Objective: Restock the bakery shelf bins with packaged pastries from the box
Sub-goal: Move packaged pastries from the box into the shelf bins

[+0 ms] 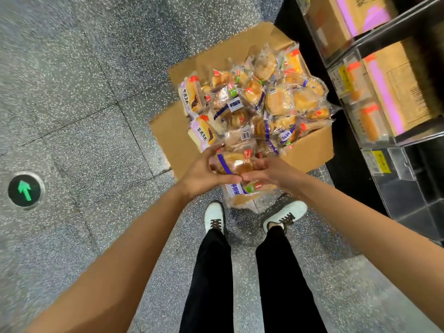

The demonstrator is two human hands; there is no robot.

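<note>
An open cardboard box (310,152) sits on the floor in front of my feet, heaped with several clear-wrapped pastries (278,99). My left hand (206,171) and my right hand (271,171) meet over the near corner of the box. Between them they hold a wrapped pastry with a purple stripe (231,162), the left from the left side, the right from the right. A second packet with a purple label (242,189) hangs just below the hands. Clear shelf bins (365,111) holding orange-labelled packets stand to the right.
The dark shelf unit (408,131) rises along the right edge, with cardboard cartons (398,82) behind the bins and an acrylic bin (396,174) lower down. My white shoes (216,217) stand just short of the box. A green arrow floor light (25,191) is at the left.
</note>
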